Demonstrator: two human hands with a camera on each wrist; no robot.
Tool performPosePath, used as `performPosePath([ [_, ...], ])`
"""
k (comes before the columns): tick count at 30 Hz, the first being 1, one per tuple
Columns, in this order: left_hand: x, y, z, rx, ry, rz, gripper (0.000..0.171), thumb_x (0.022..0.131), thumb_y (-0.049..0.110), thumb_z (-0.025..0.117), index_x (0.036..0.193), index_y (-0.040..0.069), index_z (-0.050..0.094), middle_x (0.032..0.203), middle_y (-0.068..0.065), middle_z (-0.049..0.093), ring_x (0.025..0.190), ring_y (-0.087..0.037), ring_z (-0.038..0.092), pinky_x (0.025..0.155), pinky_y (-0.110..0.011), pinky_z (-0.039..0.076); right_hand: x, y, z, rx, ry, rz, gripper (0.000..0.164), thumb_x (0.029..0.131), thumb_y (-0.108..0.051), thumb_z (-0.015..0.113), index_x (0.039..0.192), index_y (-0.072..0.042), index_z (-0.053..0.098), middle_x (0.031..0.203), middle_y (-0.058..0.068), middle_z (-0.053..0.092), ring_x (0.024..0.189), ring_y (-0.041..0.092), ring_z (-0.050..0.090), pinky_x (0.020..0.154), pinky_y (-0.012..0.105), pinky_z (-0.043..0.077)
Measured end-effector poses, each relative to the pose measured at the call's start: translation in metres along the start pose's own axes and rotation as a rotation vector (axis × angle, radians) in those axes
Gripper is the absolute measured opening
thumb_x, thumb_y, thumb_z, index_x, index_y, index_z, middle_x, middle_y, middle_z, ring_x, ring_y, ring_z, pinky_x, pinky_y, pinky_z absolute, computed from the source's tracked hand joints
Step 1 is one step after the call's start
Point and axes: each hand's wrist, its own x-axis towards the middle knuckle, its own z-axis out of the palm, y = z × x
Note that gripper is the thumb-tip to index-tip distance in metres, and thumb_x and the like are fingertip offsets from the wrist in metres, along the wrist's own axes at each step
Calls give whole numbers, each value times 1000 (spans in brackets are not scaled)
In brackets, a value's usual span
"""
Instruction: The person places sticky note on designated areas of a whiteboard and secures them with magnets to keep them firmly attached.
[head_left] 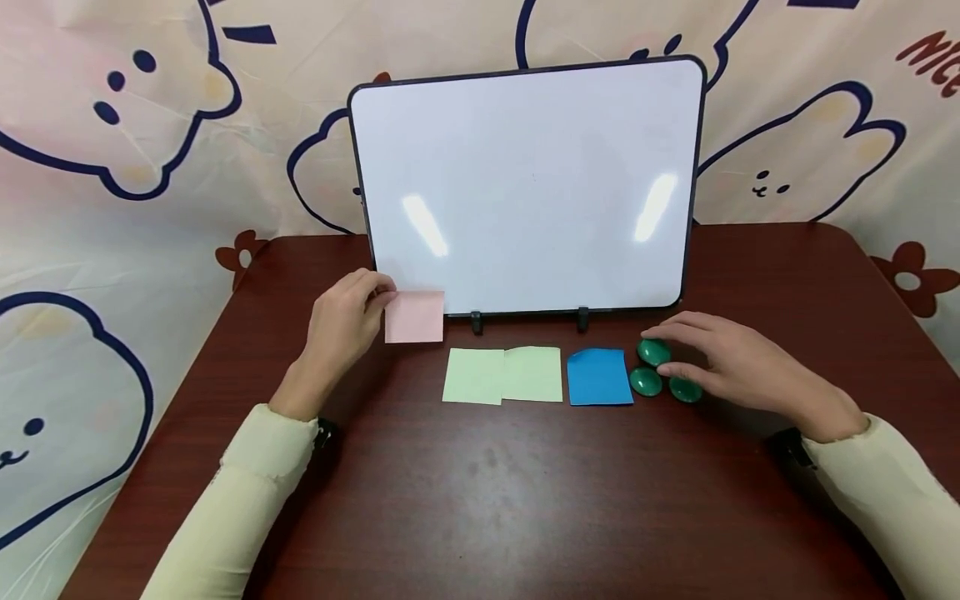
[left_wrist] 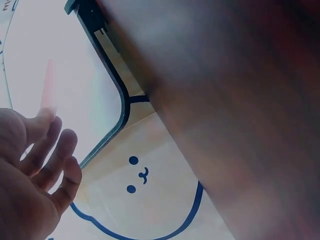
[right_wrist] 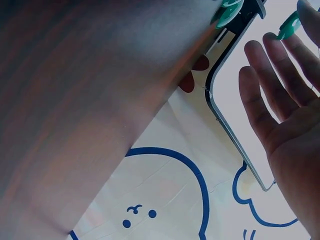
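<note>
- Pink note, left of the frame's centre, overlaps the whiteboard's lower-left corner, pinched by the left hand.
- Right hand, right of centre: fingers and thumb hold a green disc.
- Step seems to be taking up the disc; next likely calls for bringing it to the note.

Left hand: pinches a pink slip, seen nearly edge-on.
Whiteboard: behind the hand, dark-framed, corner rounded.
Backdrop: cartoon face, blue outline.
Tabletop: brown, blurred, at right.
</note>
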Motion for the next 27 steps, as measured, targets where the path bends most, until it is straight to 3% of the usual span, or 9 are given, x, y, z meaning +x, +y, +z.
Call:
performPosePath([
  [9, 16, 5, 8, -26, 37, -22, 6, 92, 7, 69, 96, 1, 69, 88, -13, 66, 72, -25, 56, 62, -35, 45, 0, 2, -1, -8, 4, 28, 48, 81, -20, 83, 126, -21, 66, 115, -10, 66, 101, 5, 58, 82, 35, 57],
  [18, 21, 10, 12, -77, 28, -151, 9, 92, 11, 71, 97, 4, 70, 90, -14, 68, 77, -30, 63, 64, -38, 47, 4, 2, 5, 1, -11, -15, 46, 85, -23, 80, 128, -20, 66, 116, -7, 67, 103, 11, 61, 84, 39, 57],
  [27, 35, 16, 21, -84, 59, -187, 11, 92, 15, 72, 96, 5, 72, 90, -13, 71, 77, -26, 64, 66, -38, 48, -1, 5, 2, -13, -14, 22, 46, 83, -23, 82, 126, -20, 67, 116, -9, 66, 103, 9, 61, 85, 37, 56],
])
